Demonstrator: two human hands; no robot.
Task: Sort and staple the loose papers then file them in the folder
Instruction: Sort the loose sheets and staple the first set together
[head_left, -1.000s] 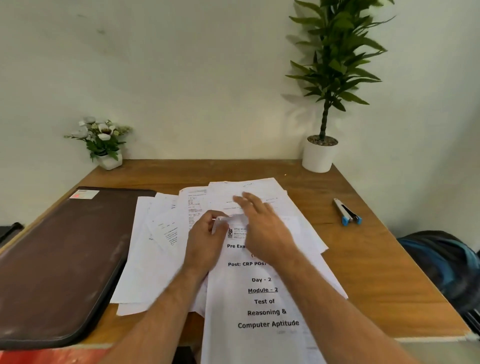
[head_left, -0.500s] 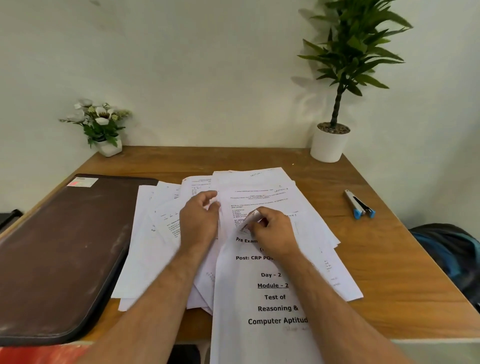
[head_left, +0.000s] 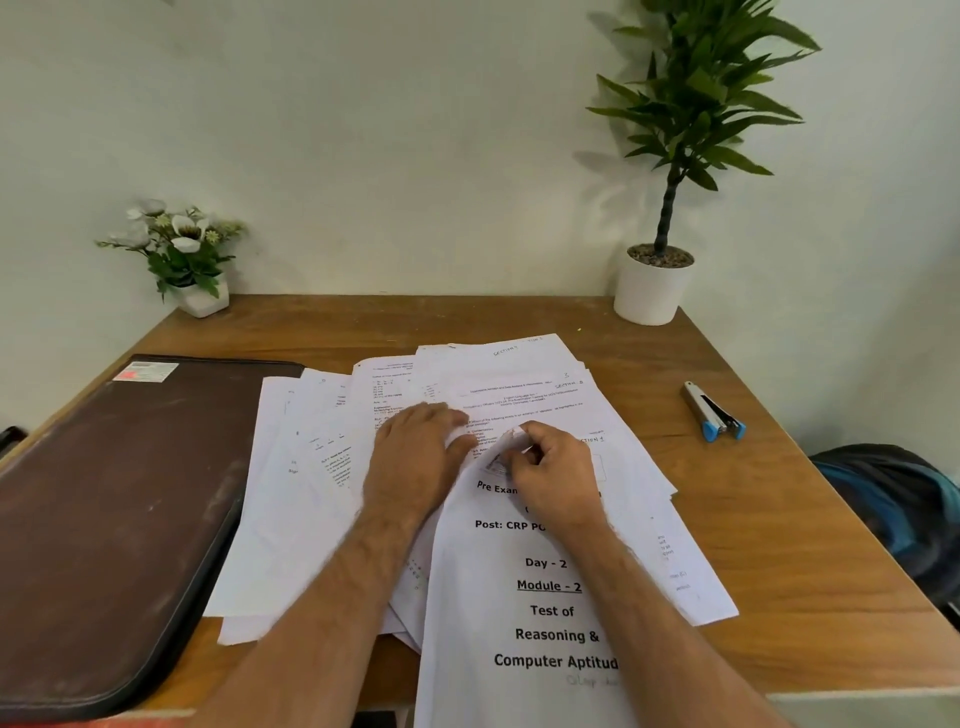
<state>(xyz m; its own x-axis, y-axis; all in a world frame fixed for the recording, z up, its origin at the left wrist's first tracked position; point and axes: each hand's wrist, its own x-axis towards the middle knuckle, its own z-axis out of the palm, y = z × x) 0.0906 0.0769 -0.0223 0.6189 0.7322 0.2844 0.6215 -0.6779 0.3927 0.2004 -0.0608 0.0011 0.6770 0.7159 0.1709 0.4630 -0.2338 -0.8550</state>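
Several loose printed papers (head_left: 524, 384) lie fanned across the middle of the wooden table. On top lies a cover sheet (head_left: 545, 613) reading "Day - 2, Module - 2, Test of Reasoning & Computer Aptitude", hanging over the near edge. My right hand (head_left: 553, 473) pinches the curled top-left corner of that sheet. My left hand (head_left: 415, 457) rests flat on the papers just left of it, fingers straight. A brown folder (head_left: 119, 499) lies closed on the left. A silver and blue stapler (head_left: 714, 413) sits on the right of the table.
A small pot of white flowers (head_left: 179, 254) stands at the back left corner, and a tall potted plant (head_left: 670, 171) at the back right by the wall. A dark blue bag (head_left: 893, 509) sits off the table's right edge.
My right hand went from lying flat on the papers to pinching and lifting the cover sheet's top corner. My left hand let go of that corner and flattened onto the sheets beside it.
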